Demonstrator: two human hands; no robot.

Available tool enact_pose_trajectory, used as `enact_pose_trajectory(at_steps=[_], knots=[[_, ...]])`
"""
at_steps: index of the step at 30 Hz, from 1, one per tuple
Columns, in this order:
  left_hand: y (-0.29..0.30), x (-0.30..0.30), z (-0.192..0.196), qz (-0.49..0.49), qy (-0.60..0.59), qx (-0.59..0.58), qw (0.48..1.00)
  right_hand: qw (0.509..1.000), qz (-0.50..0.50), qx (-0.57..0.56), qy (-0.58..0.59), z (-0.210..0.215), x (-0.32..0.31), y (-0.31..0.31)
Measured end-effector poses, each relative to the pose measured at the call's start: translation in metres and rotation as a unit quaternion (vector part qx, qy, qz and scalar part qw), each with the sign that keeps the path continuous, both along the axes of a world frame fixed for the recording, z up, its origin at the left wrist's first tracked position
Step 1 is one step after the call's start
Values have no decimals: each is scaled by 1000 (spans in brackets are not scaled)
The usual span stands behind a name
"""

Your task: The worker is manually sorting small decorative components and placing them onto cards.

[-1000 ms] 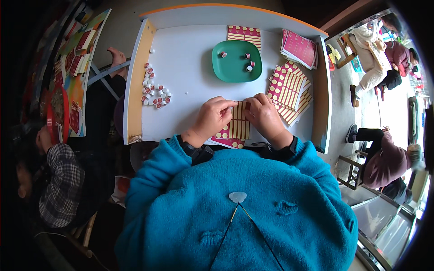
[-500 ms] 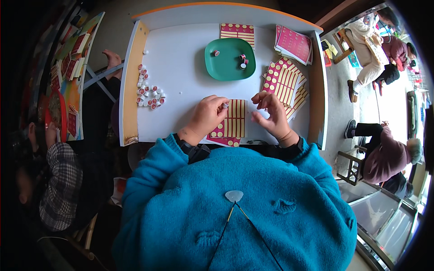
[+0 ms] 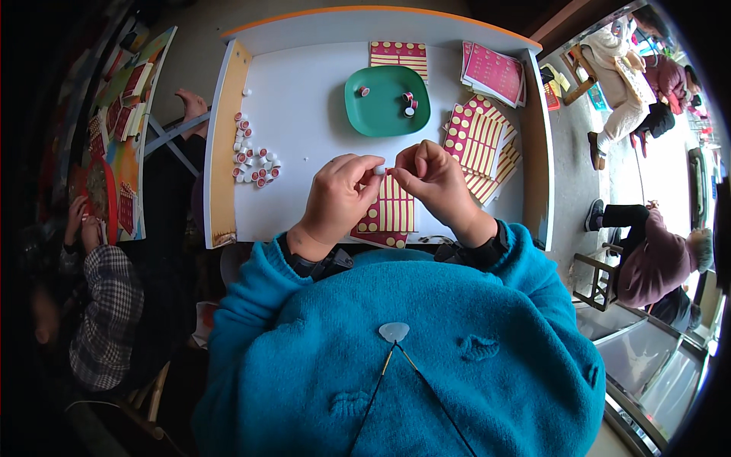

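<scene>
My right hand [image 3: 442,186] has just come back in: half a second ago it is apart, fingers spread, to the right of my left hand [image 3: 335,198]; now its thumb tip is just beside my left fingertips. I take this to mean that both hands are now busy at one small piece.

That piece is a small white cap [image 3: 379,170], pinched between my left thumb and forefinger. A tiny reddish bit shows by my right thumb; I cannot tell whether my right fingers hold it or what it is.

My forearms, in teal sleeves [image 3: 278,266], angle inward from either side of my body. My left hand is back-up, fingers pointing right; my right hand is curled, thumb reaching left.

Below my fingertips, toward my body, lies a crimson sheet [image 3: 394,209] with cream stripes and circles. Well to the left of my grip is a cluster of red-and-white caps [image 3: 259,164]. Beyond it sits a green tray [image 3: 377,118] with a few more caps; to its right, fanned sheets [image 3: 480,141].
</scene>
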State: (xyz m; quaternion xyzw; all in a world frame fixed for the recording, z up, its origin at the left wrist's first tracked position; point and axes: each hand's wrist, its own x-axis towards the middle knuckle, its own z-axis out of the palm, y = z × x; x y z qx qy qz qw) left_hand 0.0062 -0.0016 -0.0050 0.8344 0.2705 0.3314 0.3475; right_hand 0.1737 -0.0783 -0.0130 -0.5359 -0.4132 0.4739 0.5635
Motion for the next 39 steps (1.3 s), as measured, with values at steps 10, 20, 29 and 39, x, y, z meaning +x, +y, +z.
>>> enact_pose_trajectory(at_steps=[10,20,29,39], knots=[[-3,-1,5,-4,15,55,998,999,27,1,27,3,-3,4],[0,-2,-2,16,21,28,999,997,26,55,-38,8,-4,-1],[-2,0,3,6,13,61,998,999,32,31,-30,1,-4,3],[-1,-1,8,-13,19,146,989,996,58,-12,-65,3,-1,7]])
